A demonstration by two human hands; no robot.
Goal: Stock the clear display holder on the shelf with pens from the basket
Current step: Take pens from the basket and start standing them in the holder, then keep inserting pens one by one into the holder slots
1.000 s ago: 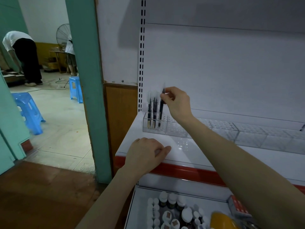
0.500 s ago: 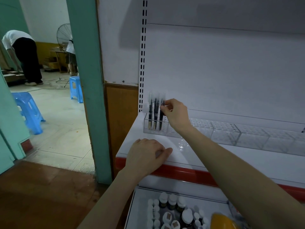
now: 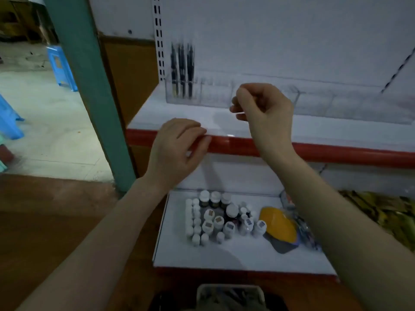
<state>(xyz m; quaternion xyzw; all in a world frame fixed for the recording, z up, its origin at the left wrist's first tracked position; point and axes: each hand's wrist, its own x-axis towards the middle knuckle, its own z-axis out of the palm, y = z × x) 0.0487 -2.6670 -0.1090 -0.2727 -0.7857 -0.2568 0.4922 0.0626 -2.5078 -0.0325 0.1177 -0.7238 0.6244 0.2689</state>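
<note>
Step in hand: we judge the right hand [image 3: 262, 111] free of its load and due to go down to the basket [image 3: 229, 294] for more stock.
Right fingers [image 3: 241, 106]: curled in, thumb near the forefinger, nothing visible between them.
Left hand [image 3: 177, 153]: fingers loosely bent, tips resting on the red edge strip [image 3: 325, 153] of the shelf [image 3: 336, 131]; it holds nothing.
Governing relation: the basket sits at the bottom edge of view, below both hands and toward the person. The left hand is lower and, in our judgement, slightly nearer; the right is up beside the holder.
Pens [image 3: 182, 70]: three dark, slim pens stand upright, long axis vertical, in the leftmost part of the clear display holder [image 3: 215, 95].
Holder: a clear, hard, low trough with dividers along the back of the shelf. The sections right of the pens look unfilled, so we rate stocking barely begun.
Basket contents: blurred; we cannot tell how they lie.
Basket: pale rim, apparently rigid.
Lower shelf [image 3: 235, 254]: a cluster of small white-capped bottles [image 3: 215, 218] and a smooth yellow object [image 3: 278, 227] lie in the reach path.
Risk: the descending forearm could brush the bottles.
</note>
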